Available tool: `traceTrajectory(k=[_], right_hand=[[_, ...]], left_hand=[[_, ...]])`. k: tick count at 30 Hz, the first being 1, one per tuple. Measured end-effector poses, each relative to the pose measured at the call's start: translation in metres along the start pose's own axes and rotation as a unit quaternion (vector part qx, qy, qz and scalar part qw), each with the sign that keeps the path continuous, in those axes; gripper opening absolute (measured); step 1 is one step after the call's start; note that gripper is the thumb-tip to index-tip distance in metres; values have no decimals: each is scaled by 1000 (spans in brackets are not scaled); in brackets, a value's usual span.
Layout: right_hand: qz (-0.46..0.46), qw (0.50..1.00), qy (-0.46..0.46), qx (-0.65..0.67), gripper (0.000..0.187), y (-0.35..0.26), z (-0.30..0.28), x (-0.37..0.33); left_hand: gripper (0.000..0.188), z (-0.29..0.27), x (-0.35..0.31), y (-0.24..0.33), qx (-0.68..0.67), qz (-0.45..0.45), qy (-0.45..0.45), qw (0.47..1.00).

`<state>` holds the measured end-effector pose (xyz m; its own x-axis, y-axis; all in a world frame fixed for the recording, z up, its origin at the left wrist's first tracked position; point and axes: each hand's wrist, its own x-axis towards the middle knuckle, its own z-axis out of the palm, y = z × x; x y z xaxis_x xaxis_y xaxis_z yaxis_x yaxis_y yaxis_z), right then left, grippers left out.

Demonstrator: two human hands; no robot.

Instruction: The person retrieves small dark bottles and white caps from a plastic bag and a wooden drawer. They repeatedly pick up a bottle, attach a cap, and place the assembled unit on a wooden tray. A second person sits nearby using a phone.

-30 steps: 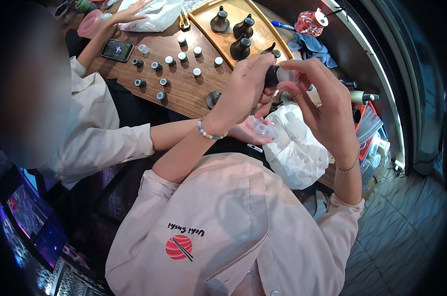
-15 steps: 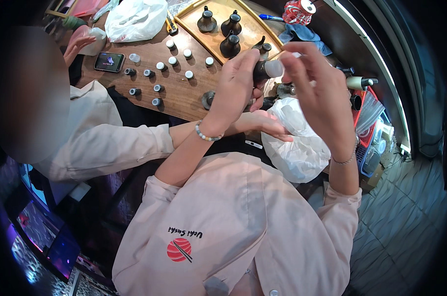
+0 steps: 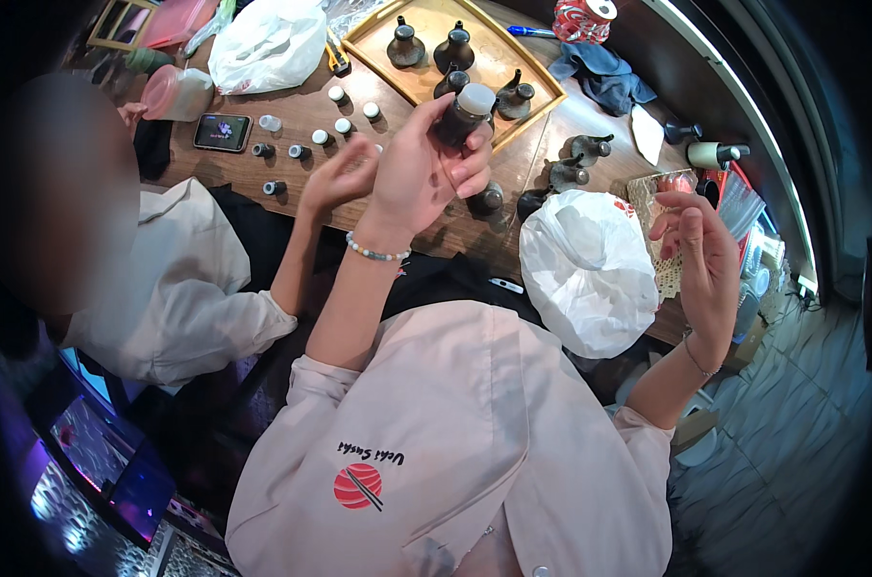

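My left hand is wrapped round a dark bottle with a pale translucent cap, holding it up over the table. My right hand is apart from it at the right, beside a white plastic bag; its fingers are loosely bent and spread, with nothing in them. Close to my left wrist is a co-worker's hand, above small dark bottles with pale tops. White-capped small bottles stand farther back. A dark spouted pot sits just right of my left hand.
A wooden tray at the back carries several dark spouted pots. More such pots stand right of it. At the left lie a phone and another white bag. A blue cloth lies at the back right; a woven basket is near my right hand.
My right hand has left the bottle's cap and moved right and down. My left hand keeps the bottle, now more upright and slightly left. The co-worker's hand has drawn back left from the white bag.
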<state>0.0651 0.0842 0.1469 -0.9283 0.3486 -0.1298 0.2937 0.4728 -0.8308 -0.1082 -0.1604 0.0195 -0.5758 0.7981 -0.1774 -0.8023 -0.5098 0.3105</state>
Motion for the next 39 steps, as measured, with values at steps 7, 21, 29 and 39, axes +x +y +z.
traceTrajectory(k=[7, 21, 29, 39], right_hand=[[-21, 1000, 9, -20, 32, -9, 1, 8], [-425, 884, 70, -184, 89, -54, 87, 79], [-492, 845, 96, -186, 79, -42, 97, 96], [-496, 845, 109, -166, 80, -38, 100, 98]], left_hand=[[41, 12, 10, 3, -81, -44, -86, 992], [47, 62, 17, -4, -72, 15, -43, 996], [47, 61, 15, -4, -47, 65, -41, 996], [49, 60, 15, -3, -64, 49, -68, 994]])
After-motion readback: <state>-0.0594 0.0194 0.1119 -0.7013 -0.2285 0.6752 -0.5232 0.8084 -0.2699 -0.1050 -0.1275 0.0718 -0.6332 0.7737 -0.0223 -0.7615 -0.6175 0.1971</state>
